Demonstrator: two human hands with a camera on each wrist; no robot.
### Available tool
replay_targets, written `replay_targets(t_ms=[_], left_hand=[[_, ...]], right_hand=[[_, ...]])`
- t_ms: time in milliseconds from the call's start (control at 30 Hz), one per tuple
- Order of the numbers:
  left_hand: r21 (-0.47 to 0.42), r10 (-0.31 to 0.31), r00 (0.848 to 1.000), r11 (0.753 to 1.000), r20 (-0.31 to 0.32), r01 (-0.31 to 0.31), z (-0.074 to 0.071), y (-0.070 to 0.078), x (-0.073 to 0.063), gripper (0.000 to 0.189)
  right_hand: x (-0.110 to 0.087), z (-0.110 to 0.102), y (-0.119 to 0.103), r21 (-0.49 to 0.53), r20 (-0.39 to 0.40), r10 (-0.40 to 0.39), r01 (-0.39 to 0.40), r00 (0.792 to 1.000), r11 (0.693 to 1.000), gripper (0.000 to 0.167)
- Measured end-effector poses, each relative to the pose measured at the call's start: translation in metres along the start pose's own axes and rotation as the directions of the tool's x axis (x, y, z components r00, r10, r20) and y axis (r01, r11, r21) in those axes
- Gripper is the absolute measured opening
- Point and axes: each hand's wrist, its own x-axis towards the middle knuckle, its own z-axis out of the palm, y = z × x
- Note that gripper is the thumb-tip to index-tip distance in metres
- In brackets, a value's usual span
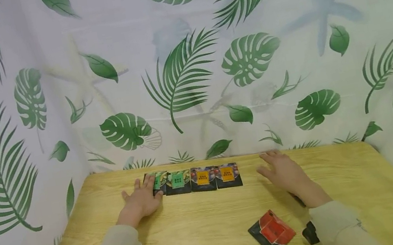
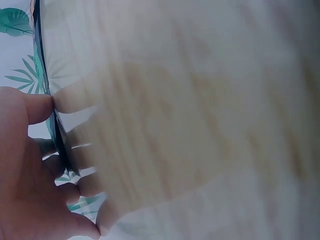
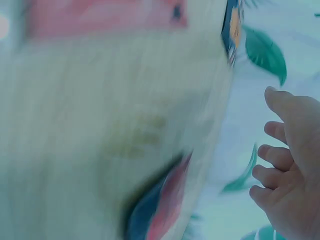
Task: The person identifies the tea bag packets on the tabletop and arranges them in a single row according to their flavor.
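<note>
My left hand (image 1: 140, 201) lies spread at the left end of a row of flat, dark packets, its fingers on the leftmost packet with a green label (image 1: 160, 182). The left wrist view shows that packet edge-on (image 2: 61, 142) at the fingers. Beside it lie a second green-labelled packet (image 1: 178, 182) and two orange-labelled ones, the near one (image 1: 203, 179) and the end one (image 1: 228, 175). Past the row's right end, my right hand (image 1: 285, 172) hovers over the table with loosely bent fingers, holding nothing. A red-labelled packet (image 1: 273, 232) lies askew nearer me.
Under the right forearm, another packet with red on it (image 3: 167, 202) is mostly hidden in the head view. The wooden table (image 1: 199, 227) ends at a white cloth wall (image 1: 199, 139) printed with green leaves, which also closes both sides.
</note>
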Motion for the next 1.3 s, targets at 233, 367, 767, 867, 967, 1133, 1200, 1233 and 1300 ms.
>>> replay_targets(t_ms=[233,367,767,867,967,1133,1200,1233,1300], left_hand=[[0.008,0.006,1.000,1.000,-0.001,-0.006,0.000,0.000,0.000,0.071],[0.010,0.009,1.000,1.000,-0.002,-0.009,0.000,0.000,0.000,0.072],[0.005,0.012,1.000,1.000,-0.001,-0.012,0.003,-0.003,0.002,0.072],[0.004,0.011,1.000,1.000,0.000,-0.011,0.002,-0.003,0.002,0.072],[0.006,0.012,1.000,1.000,-0.001,-0.012,0.002,-0.003,0.002,0.072],[0.004,0.015,1.000,1.000,-0.002,-0.015,0.002,-0.003,0.003,0.072],[0.004,0.014,1.000,1.000,0.001,-0.014,0.002,-0.003,0.003,0.072],[0.004,0.012,1.000,1.000,0.001,-0.012,0.002,-0.002,0.003,0.072],[0.004,0.012,1.000,1.000,-0.001,-0.012,0.002,-0.002,0.003,0.072]], right_hand=[[-0.033,-0.012,0.037,0.023,0.001,-0.009,0.009,1.000,1.000,0.058],[-0.047,-0.013,0.053,0.022,-0.017,-0.026,0.027,1.000,0.999,0.057],[-0.076,-0.013,0.081,-0.033,0.050,-0.062,0.063,0.997,0.997,0.056],[-0.080,-0.009,0.082,-0.019,0.075,-0.044,0.046,0.996,0.999,0.060],[-0.081,-0.005,0.083,-0.010,0.091,-0.031,0.032,0.995,0.999,0.063],[-0.079,0.000,0.082,-0.008,0.094,-0.022,0.023,0.995,1.000,0.065],[-0.078,0.002,0.082,-0.009,0.084,-0.025,0.026,0.996,1.000,0.065],[-0.078,0.002,0.081,-0.011,0.079,-0.027,0.028,0.997,1.000,0.065],[-0.077,0.003,0.079,-0.010,0.074,-0.027,0.027,0.997,1.000,0.065]])
